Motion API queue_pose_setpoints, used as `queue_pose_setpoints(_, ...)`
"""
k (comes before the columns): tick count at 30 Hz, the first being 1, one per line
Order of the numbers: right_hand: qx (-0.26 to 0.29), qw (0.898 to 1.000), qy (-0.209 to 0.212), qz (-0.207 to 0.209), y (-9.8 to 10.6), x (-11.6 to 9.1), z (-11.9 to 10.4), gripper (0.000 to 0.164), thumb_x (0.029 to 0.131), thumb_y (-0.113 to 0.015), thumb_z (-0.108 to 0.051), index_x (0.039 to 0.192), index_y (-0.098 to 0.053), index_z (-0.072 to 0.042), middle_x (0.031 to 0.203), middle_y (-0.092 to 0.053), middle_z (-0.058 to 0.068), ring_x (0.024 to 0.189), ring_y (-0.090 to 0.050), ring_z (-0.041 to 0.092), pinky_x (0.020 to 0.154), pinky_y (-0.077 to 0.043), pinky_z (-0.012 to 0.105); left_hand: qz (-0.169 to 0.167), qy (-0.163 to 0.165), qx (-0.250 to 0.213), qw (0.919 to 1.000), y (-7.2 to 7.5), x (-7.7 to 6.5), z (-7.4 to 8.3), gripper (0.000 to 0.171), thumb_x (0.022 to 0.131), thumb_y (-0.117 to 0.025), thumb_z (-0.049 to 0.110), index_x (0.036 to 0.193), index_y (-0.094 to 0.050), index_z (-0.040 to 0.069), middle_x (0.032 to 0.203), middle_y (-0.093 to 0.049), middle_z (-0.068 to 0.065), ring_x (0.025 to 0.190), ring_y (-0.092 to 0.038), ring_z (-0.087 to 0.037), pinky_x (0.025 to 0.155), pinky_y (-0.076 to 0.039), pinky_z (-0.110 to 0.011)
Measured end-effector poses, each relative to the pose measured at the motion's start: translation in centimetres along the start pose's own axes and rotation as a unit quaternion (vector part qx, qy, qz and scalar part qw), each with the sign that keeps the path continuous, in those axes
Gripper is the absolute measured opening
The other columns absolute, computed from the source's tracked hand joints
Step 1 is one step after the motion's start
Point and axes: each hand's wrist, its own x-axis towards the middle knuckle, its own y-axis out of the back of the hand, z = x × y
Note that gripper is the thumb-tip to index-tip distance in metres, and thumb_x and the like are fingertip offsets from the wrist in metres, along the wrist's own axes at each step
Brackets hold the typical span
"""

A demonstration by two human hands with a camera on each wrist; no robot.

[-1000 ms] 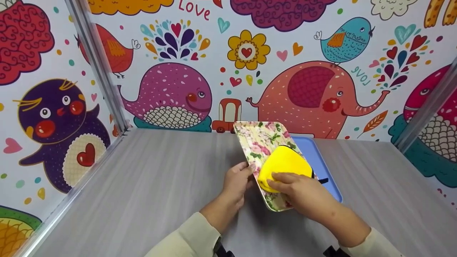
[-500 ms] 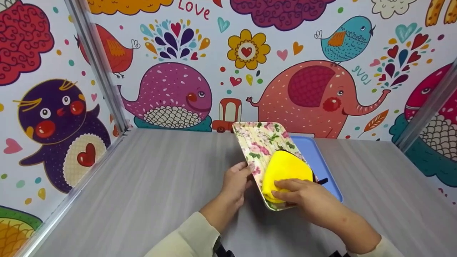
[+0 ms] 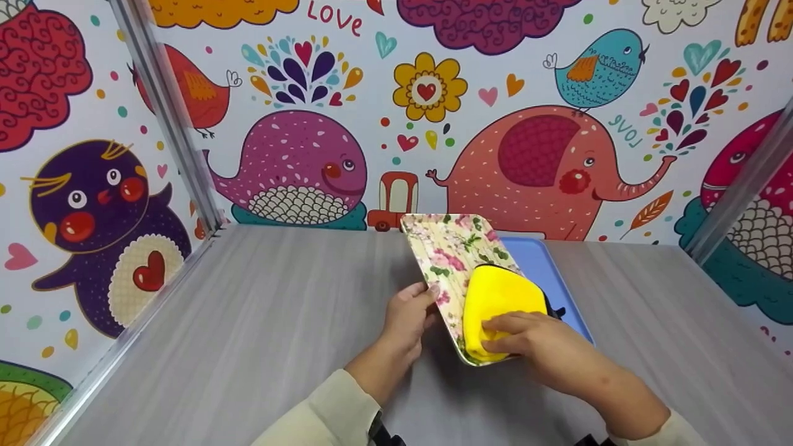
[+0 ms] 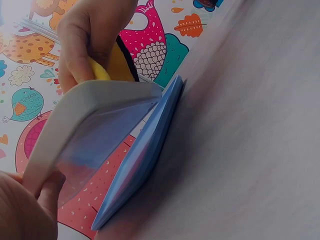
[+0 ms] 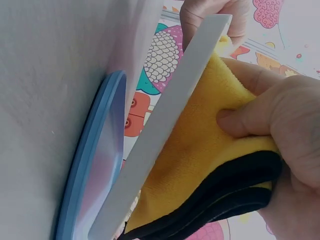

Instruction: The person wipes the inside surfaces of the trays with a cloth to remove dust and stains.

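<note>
A floral-patterned tray (image 3: 443, 257) is held tilted above the table, its left edge gripped by my left hand (image 3: 409, 322). In the left wrist view my left thumb and fingers (image 4: 50, 192) clasp the tray's pale rim (image 4: 82, 102). My right hand (image 3: 545, 347) holds a folded yellow cloth (image 3: 499, 297) with dark edging against the tray's face, near its lower end. The right wrist view shows my right thumb (image 5: 245, 122) on top of the cloth (image 5: 195, 140), which lies along the tray's side wall (image 5: 160, 125).
A blue tray (image 3: 551, 272) lies on the grey wood-grain table (image 3: 279, 322), partly hidden behind the floral tray. Printed cartoon wall panels (image 3: 297, 161) stand at the back and sides, with metal posts (image 3: 167, 111) at the corners.
My right hand has slid the yellow cloth down and slightly right over the tray, uncovering more of the floral pattern. My left hand keeps its grip almost in place.
</note>
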Motion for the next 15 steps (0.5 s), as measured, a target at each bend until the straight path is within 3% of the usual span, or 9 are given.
queue_pose_setpoints(15,-0.009,1.000,-0.012,-0.004,0.49,-0.43,0.88,0.049,0.078,-0.086,0.002,0.117,-0.081,-0.026,0.126,-0.074,-0.001,0.117,-0.068,0.025,0.100,-0.056,0.052,-0.014,-0.015,-0.025,0.9995,-0.09,-0.19,0.10,0.039,0.103,-0.060,0.015,0.133,-0.061,-0.011,0.118,-0.073,-0.019,0.096,-0.071,-0.016,0.087,-0.060,-0.035)
